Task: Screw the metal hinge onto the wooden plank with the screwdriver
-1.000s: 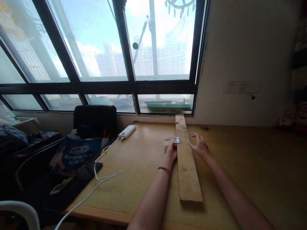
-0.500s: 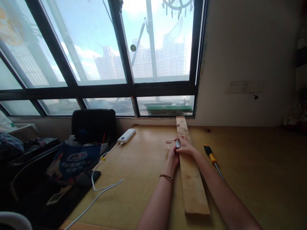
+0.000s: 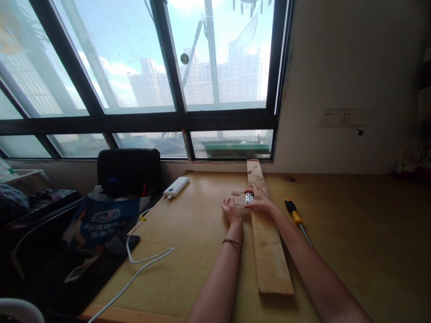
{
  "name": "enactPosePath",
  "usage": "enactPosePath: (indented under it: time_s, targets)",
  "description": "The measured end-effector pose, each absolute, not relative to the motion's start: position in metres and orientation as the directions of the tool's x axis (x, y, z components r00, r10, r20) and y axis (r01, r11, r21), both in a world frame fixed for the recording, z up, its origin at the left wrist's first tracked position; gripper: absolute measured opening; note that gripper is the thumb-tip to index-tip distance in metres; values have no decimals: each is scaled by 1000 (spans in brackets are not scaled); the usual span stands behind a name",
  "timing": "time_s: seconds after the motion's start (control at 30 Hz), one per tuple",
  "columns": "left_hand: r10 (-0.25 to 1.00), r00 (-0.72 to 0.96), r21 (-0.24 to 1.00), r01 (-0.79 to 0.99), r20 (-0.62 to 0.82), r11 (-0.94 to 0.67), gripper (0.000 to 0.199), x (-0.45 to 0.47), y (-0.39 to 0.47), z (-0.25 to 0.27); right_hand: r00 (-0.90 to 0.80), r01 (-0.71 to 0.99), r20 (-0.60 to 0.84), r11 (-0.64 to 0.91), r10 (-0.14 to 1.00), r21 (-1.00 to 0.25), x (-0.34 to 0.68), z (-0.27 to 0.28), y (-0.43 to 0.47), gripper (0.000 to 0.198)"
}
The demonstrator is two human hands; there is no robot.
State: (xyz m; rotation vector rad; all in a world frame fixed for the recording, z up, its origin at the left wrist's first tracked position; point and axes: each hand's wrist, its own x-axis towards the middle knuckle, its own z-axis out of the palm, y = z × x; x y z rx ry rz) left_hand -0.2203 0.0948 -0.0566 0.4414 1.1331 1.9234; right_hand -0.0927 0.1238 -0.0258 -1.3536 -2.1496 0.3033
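A long wooden board lies on the table, running from near the window toward me. My right hand rests across it, with its fingers closed around a small silver metal hinge with holes, at the board's left edge. To the left of the board, my left hand is raised off the hinge with its fingers curled together. Whatever it may pinch is too small to make out. Just beyond it, a small pale, thin-looking piece lies beside the board.
A screwdriver with a black and yellow handle lies right of the board. On the left are a white power bank and its white cable. A black chair and a blue bag stand past the table's left edge.
My left hand has come away from the hinge and moved a little to the left. My right hand keeps hold of the hinge at the board. The view has tilted slightly downward.
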Motion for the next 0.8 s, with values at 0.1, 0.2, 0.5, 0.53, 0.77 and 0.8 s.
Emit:
enactPosePath:
  time_s: [0.1, 0.2, 0.5, 0.53, 0.77, 0.8]
  targets:
    - [685, -622, 924, 219, 379, -313, 45, -231, 87, -46, -316, 749, 348, 457, 883, -480, -93, -25, 122, 71]
    - [721, -443, 782, 583, 533, -220, 32, -233, 80, -36, -317, 756, 348, 457, 882, -468, -94, -23, 121, 70]
    - [817, -327, 696, 708, 475, -121, 19, -229, 79, -35, -318, 763, 368, 466, 874, -447, -94, -25, 124, 67]
    - [825, -309, 683, 720, 473, -121, 19, -228, 78, -35, -312, 763, 371, 463, 875, -450, -94, -26, 124, 68]
    - [869, -168, 639, 743, 466, -199, 11, -234, 91, -27, -313, 746, 370, 468, 875, -475, -94, -25, 124, 67]
    - [876, -139, 640, 737, 461, -220, 9, -237, 97, -24, -314, 745, 368, 468, 875, -476, -94, -25, 124, 68]
